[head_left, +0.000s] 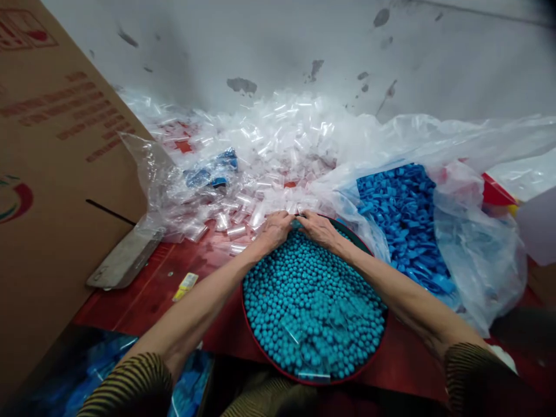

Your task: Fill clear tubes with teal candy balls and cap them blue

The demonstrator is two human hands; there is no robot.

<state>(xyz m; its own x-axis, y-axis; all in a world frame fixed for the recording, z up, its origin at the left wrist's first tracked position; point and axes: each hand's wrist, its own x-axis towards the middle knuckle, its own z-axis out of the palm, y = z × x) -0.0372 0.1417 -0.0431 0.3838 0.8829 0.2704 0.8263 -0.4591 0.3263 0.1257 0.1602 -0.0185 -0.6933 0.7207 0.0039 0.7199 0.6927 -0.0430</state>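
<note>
A round red-rimmed basin [248, 325] full of small teal balls [299, 289] sits in front of me. At its far side my left hand [277, 227] and my right hand [318, 230] meet, fingertips close together above the balls. The fingers of both are bent and pinched; whatever lies between them is too small and hidden to name. Clear plastic pieces [313, 376] lie on the balls near the basin's front edge. Just beyond my hands spreads a heap of short clear plastic tubes [260, 188].
Right of the basin, a clear plastic bag [473, 255] holds many blue plastic parts [399, 214]. A large cardboard box [56, 174] stands at left, beside a grey metal scoop-like piece [125, 258] and a small yellow-labelled item [185, 286] on the red table [147, 301]. A stained wall [278, 46] rises behind.
</note>
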